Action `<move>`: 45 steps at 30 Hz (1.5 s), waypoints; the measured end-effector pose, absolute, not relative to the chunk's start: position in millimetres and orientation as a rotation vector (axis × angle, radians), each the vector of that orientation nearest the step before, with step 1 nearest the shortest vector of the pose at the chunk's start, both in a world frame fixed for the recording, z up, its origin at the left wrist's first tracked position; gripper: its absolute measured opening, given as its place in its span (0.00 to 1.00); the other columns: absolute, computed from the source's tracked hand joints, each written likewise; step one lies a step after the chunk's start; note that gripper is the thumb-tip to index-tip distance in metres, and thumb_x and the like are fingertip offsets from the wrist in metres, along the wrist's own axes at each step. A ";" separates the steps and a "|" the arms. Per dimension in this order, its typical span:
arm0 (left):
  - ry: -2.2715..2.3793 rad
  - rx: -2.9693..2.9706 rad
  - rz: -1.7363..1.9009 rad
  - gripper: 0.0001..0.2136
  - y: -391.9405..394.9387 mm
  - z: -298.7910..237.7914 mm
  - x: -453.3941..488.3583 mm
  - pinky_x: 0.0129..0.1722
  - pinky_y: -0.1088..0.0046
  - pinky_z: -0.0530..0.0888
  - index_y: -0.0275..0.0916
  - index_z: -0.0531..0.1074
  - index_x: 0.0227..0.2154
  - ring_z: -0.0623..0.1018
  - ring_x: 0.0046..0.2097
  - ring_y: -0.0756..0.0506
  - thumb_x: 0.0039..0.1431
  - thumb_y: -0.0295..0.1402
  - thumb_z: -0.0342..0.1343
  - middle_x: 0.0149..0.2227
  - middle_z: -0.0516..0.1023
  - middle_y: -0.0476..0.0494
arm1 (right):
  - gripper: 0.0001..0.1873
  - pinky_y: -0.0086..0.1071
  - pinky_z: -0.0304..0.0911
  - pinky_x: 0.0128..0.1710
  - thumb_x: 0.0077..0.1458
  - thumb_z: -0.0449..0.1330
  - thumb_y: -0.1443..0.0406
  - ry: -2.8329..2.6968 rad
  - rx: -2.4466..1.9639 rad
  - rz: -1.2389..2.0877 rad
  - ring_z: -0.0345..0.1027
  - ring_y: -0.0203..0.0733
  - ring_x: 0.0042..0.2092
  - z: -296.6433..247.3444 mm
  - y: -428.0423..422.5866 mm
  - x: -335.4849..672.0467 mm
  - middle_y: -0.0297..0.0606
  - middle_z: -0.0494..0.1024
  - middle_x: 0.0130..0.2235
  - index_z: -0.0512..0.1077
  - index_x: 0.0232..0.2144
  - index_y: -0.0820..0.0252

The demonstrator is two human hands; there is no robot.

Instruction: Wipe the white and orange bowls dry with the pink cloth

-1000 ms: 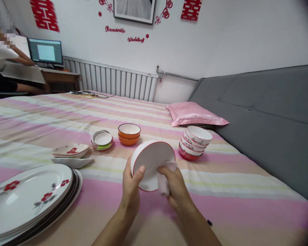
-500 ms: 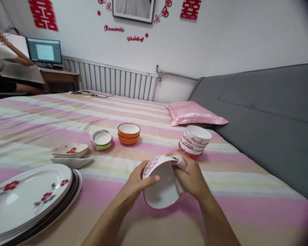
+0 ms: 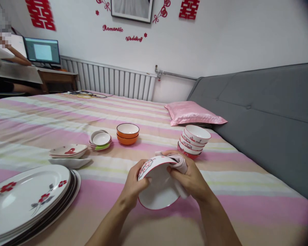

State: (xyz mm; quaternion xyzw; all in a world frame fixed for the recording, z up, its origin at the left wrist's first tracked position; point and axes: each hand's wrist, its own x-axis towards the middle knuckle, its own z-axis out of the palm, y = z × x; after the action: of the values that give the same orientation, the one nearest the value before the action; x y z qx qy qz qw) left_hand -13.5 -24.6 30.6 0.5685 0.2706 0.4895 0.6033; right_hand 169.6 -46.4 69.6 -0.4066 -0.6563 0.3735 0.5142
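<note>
Bowl [image 3: 159, 191] is being held tilted over the bedsheet [image 3: 259, 205], the left hand [image 3: 135, 181] gripping its left side, presumably for steadiness, while the right hand [image 3: 191, 177] is clasping a cloth [image 3: 180, 164] around its right edge, apparently for bearing on both faces.

Held bowl [image 3: 159, 193]: white, red rim, red-and-black floral outside
Cloth [image 3: 180, 164]: pale pink
Stack [image 3: 192, 146]: white with motifs, red at bottom
Orange bowls [image 3: 127, 140]: white inside, dark rim
Top plate [image 3: 20, 205]: white, red flowers, grey leaves
Sheet [image 3: 138, 111]: pink/white/beige/yellow stripes
</note>
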 end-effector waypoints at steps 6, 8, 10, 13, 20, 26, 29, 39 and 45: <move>0.552 1.091 1.287 0.25 -30.3 36.1 -9.1 0.34 0.71 0.68 0.35 0.72 0.44 0.74 0.40 0.39 0.39 0.38 0.59 0.38 0.77 0.42 | 0.19 0.32 0.62 0.43 0.47 0.61 0.68 -1.293 -0.926 1.065 0.69 0.43 0.45 69.7 -48.0 154.7 0.36 0.76 0.45 0.69 0.45 0.55; 0.555 0.999 1.346 0.25 -33.1 39.5 -7.8 0.33 0.71 0.69 0.35 0.72 0.44 0.75 0.40 0.38 0.39 0.37 0.59 0.37 0.78 0.41 | 0.23 0.32 0.63 0.42 0.46 0.62 0.68 -1.189 -0.912 1.096 0.69 0.43 0.44 67.4 -47.8 147.6 0.36 0.76 0.43 0.68 0.47 0.56; 0.566 0.916 1.412 0.24 -35.2 42.5 -6.6 0.33 0.69 0.70 0.35 0.73 0.43 0.76 0.39 0.37 0.39 0.37 0.58 0.36 0.78 0.41 | 0.26 0.33 0.64 0.42 0.45 0.62 0.67 -1.102 -0.906 1.123 0.70 0.44 0.43 64.6 -47.6 140.1 0.36 0.77 0.41 0.67 0.49 0.56; 0.570 0.804 1.495 0.25 -36.0 44.3 -5.2 0.34 0.66 0.72 0.34 0.74 0.43 0.77 0.38 0.36 0.37 0.37 0.58 0.33 0.79 0.41 | 0.29 0.36 0.64 0.45 0.44 0.63 0.66 -0.995 -0.893 1.179 0.71 0.46 0.45 59.8 -47.6 128.6 0.38 0.78 0.42 0.66 0.51 0.58; 0.696 0.582 1.652 0.25 -34.5 40.8 -5.9 0.36 0.64 0.74 0.36 0.74 0.44 0.77 0.39 0.36 0.40 0.37 0.54 0.29 0.79 0.45 | 0.23 0.40 0.65 0.48 0.46 0.63 0.62 -0.907 -0.928 1.230 0.71 0.49 0.46 44.1 -49.8 104.7 0.41 0.78 0.42 0.67 0.46 0.59; 0.704 0.579 1.784 0.25 -37.9 39.9 -4.0 0.37 0.67 0.73 0.38 0.71 0.48 0.77 0.41 0.38 0.43 0.37 0.52 0.32 0.79 0.47 | 0.25 0.41 0.64 0.50 0.46 0.64 0.60 -0.855 -0.901 1.284 0.70 0.49 0.48 37.6 -52.9 90.7 0.41 0.78 0.43 0.66 0.47 0.59; 0.731 0.564 1.847 0.25 -38.1 37.1 -2.5 0.38 0.69 0.72 0.40 0.69 0.50 0.76 0.42 0.40 0.45 0.37 0.51 0.35 0.79 0.48 | 0.26 0.41 0.64 0.51 0.47 0.64 0.59 -0.827 -0.879 1.331 0.71 0.48 0.48 37.5 -54.6 85.4 0.41 0.78 0.44 0.65 0.48 0.59; 0.740 0.739 1.771 0.26 -45.9 31.0 4.3 0.40 0.69 0.72 0.42 0.64 0.53 0.75 0.44 0.40 0.50 0.40 0.53 0.41 0.77 0.47 | 0.20 0.36 0.70 0.39 0.42 0.64 0.62 -0.730 -0.891 1.385 0.73 0.47 0.41 41.7 -54.5 85.5 0.42 0.79 0.40 0.69 0.40 0.60; 0.691 1.041 1.545 0.24 -38.5 40.3 -2.6 0.43 0.68 0.70 0.38 0.65 0.51 0.73 0.48 0.39 0.53 0.42 0.55 0.47 0.74 0.41 | 0.17 0.33 0.68 0.37 0.40 0.62 0.65 -0.751 -0.995 1.303 0.73 0.43 0.36 41.2 -42.7 109.6 0.40 0.79 0.36 0.70 0.37 0.60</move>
State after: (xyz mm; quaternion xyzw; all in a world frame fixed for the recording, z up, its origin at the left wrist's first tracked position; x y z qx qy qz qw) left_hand -2.6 -38.5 40.3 0.4388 0.2914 0.6515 0.5459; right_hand 109.6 -42.7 41.2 -0.4330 -0.3265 0.5667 0.6204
